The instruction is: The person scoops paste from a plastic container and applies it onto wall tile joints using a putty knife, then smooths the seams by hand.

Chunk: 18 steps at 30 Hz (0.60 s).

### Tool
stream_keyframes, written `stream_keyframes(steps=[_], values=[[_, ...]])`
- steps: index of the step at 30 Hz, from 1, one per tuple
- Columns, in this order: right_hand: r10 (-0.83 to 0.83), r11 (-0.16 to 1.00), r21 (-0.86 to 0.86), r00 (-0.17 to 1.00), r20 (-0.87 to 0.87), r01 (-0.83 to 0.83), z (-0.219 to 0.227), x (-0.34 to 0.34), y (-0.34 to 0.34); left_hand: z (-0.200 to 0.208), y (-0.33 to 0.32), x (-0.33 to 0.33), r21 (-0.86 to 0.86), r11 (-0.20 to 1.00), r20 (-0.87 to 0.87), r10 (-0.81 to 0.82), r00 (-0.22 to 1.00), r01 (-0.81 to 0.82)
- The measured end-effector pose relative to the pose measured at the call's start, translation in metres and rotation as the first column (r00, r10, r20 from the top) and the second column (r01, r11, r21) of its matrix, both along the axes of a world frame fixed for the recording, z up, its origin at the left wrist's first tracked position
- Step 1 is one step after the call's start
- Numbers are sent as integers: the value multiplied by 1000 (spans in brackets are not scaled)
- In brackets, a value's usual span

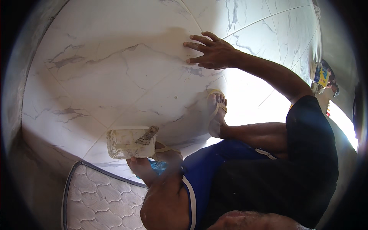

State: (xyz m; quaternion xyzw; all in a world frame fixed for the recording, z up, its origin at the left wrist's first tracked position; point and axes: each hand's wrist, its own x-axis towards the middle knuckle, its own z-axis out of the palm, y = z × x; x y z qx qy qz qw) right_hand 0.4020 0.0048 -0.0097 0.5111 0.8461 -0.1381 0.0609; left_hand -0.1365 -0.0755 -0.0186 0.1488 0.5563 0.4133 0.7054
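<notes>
My right hand [214, 53] is open, its fingers spread over the marbled white tile floor [126, 80], and it seems to rest on the surface near a grout line. At the lower left my left hand [140, 168] grips the near rim of a white plastic tub [122, 143]. Its thumb shows at the edge, while the other fingers are hidden. Smears of pale paste coat the tub's inside. A small putty knife [145, 136], its handle caked with dried paste, lies tilted across the tub's right side. Something blue and crinkled, like plastic film [158, 167], shows beside my left hand.
My sandalled right foot [217, 111] stands mid-floor; my other foot [168, 155] is just right of the tub. A quilted mattress [103, 195] lies at the lower left. A wall [13, 96] borders the left. A yellow and blue package [321, 74] sits at the far right.
</notes>
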Motion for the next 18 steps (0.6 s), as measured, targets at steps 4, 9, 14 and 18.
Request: stream_keyframes(steps=[4, 9, 14, 18], values=[[-9, 1000, -28, 999, 31, 9, 5, 8, -2, 0, 3, 3, 17, 1000, 31, -14, 999, 13], [-28, 999, -33, 997, 68, 30, 8, 21, -7, 4, 5, 9, -20, 998, 46, 64, 997, -63], [-49, 997, -60, 994, 98, 55, 9, 27, -11, 5, 4, 8, -50, 997, 11, 67, 998, -66], [-72, 995, -62, 991, 116, 80, 10, 34, -14, 4, 4, 10, -43, 998, 10, 45, 999, -44]])
